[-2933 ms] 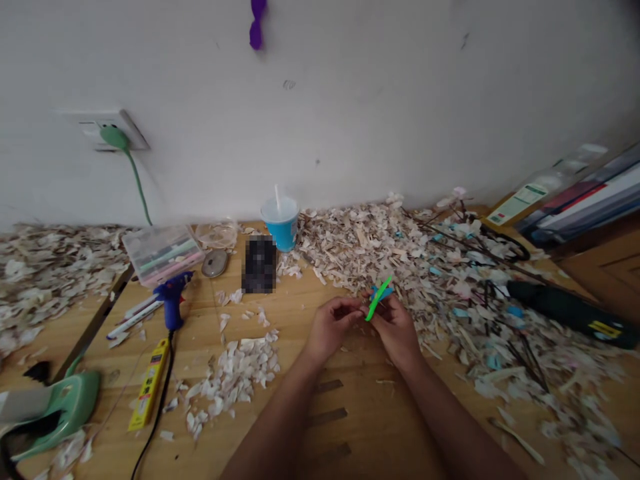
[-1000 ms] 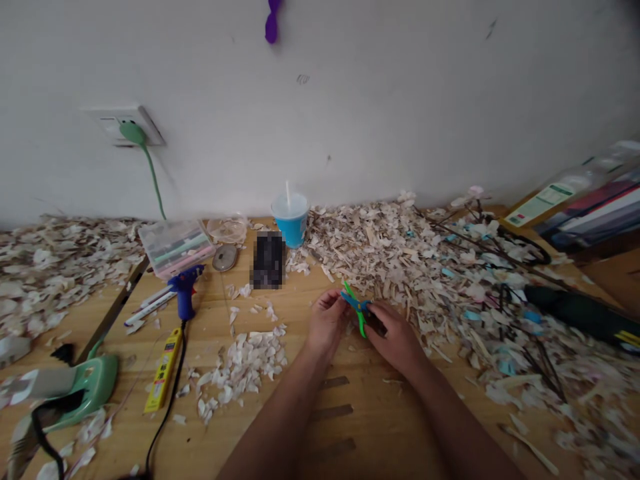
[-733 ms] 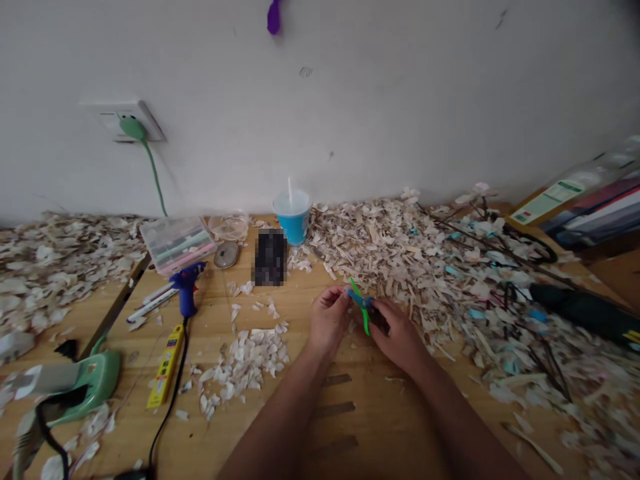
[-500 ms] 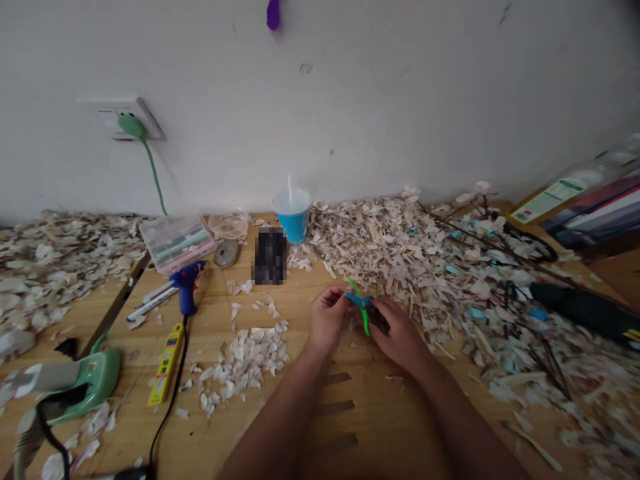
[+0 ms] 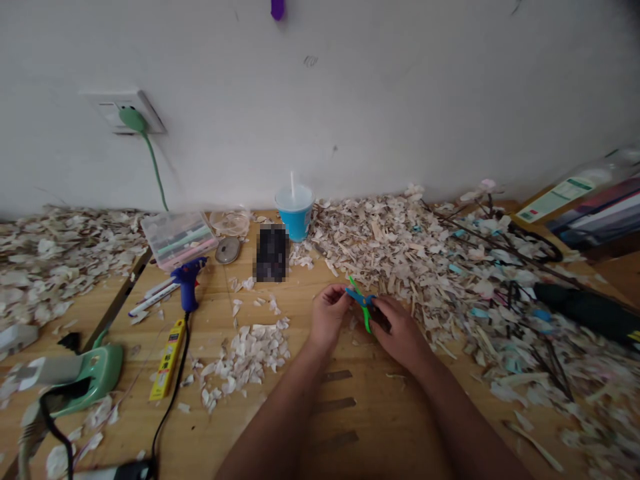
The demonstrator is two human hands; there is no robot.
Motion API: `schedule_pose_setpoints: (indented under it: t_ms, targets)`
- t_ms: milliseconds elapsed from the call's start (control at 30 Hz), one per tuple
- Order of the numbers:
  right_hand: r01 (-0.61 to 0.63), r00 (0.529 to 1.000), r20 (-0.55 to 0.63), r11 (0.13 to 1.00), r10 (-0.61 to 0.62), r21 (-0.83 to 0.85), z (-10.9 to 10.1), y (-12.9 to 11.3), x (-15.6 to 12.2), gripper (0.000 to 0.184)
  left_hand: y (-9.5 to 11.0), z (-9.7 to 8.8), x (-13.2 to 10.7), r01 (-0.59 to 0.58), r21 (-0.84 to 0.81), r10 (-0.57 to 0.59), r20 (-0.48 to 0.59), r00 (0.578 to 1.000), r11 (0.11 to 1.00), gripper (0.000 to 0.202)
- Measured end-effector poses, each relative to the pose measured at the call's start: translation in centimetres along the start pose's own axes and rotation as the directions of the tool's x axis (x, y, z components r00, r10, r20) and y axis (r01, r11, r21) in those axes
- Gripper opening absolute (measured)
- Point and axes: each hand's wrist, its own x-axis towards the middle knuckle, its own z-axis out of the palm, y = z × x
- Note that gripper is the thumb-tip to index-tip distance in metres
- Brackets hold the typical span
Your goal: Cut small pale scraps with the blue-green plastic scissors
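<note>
My right hand (image 5: 397,327) is closed around the handles of a pair of blue and green scissors (image 5: 361,300), whose blades point up and to the left. Close to the blade tips, my left hand (image 5: 327,313) is pinched, with thumb and fingertips together. Whatever lies between those fingertips is too small to make out. Both hands are over the wooden table (image 5: 385,413), in front of a broad heap of pale dry petal-like scraps (image 5: 370,233). A smaller pile of whitish flakes (image 5: 250,357) lies to the left of my left forearm.
A blue cup with a straw (image 5: 295,217) stands by the wall, beside a blurred dark object (image 5: 271,253). At left are a blue glue gun (image 5: 189,287), a yellow box (image 5: 167,360), a clear plastic case (image 5: 177,240) and a green power strip (image 5: 97,377). Thin branches (image 5: 500,250) lie at right.
The scissor blades look closer together than before. Both hands keep nearly the same place, and the view has shifted slightly.
</note>
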Motion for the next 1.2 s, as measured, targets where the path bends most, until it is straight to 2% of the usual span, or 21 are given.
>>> schedule_pose_setpoints:
  t_ms: [267,467,800,1033,1100,1200]
  targets:
    - [0.004,1.000,-0.027,0.999,-0.005,-0.052,0.0,0.5,0.0,0.032,0.1,-0.2,0.2,0.007,0.066,-0.007,0.004,1.000,0.998,0.026]
    - [0.037,0.998,-0.041,0.993,-0.042,-0.110,-0.3,0.4,0.1,0.032,0.4,0.1,0.0,0.026,0.041,-0.026,0.019,0.999,0.999,0.027]
    - [0.050,0.998,-0.025,0.990,-0.054,-0.134,-0.9,0.7,0.0,0.035,1.9,-0.3,-0.1,-0.099,0.346,0.061,0.118,0.991,0.933,0.012]
    - [0.084,0.996,0.022,0.980,-0.082,-0.182,-1.2,0.6,0.0,0.032,2.7,-1.1,0.3,-0.255,0.505,0.185,0.186,0.965,0.824,0.015]
    - [0.093,0.996,0.010,0.978,-0.093,-0.189,-1.0,0.5,0.0,0.031,2.6,-0.9,0.2,-0.221,0.464,0.163,0.163,0.973,0.858,0.014]
    - [0.104,0.994,-0.023,0.976,-0.111,-0.192,-0.7,0.6,0.0,0.031,1.9,-0.1,-0.3,-0.018,0.183,-0.008,0.139,0.990,0.983,0.019]
